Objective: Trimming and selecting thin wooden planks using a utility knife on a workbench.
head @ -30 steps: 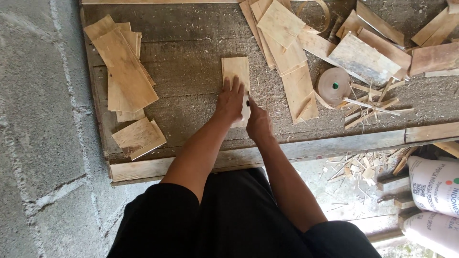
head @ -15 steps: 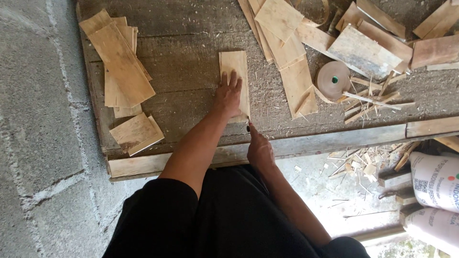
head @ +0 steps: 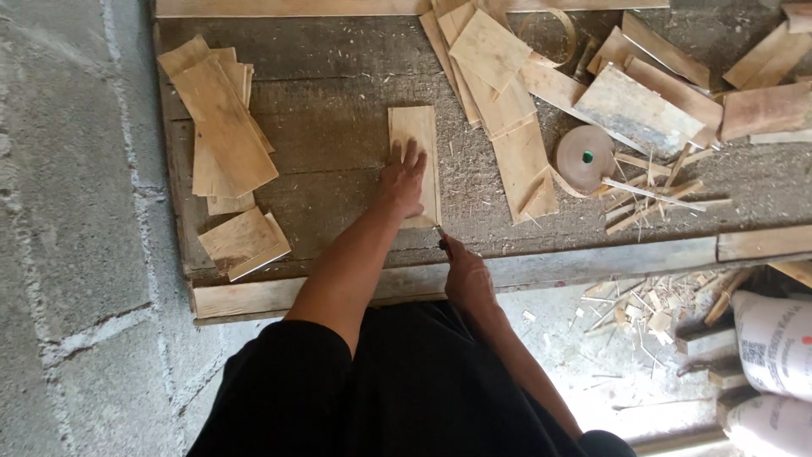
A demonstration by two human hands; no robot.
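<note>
While pressed flat on a pale board [head: 414, 135], left hand [head: 403, 182] with fingers [head: 412, 156] spread, palm down over the board's lower half. Board lengthwise, away from the body, near the middle of the table [head: 338, 110], upper end bare. Right hand [head: 468, 275] at the table's near edge, just off the board's lower right corner, fingers curled and pinched round a small dark tool [head: 442, 243]; only its tip in view, kind impossible to tell. Tip right by the corner; touching or not, cannot tell.

Left of the board, well apart, a stack [head: 222, 127] of like boards, fanned and tilted, with a smaller pair [head: 244, 244] below it near the table's front rail [head: 592, 267]. Right of the board, a loose heap [head: 499, 85] of longer boards, overlapping at angles, one long plank [head: 526, 169] reaching down toward the rail. Beyond that, a tape roll [head: 584, 158] on its side, brown with a green core, amid thin splinters [head: 660, 190]. More offcuts [head: 677, 93] along the upper right. Sawdust all over the table.

Below the rail, black clothing [head: 406, 389] across the lower middle. Grey block wall [head: 59, 211] on the left. On the ground at the right, wood chips [head: 651, 309] and two white sacks [head: 774, 343].
</note>
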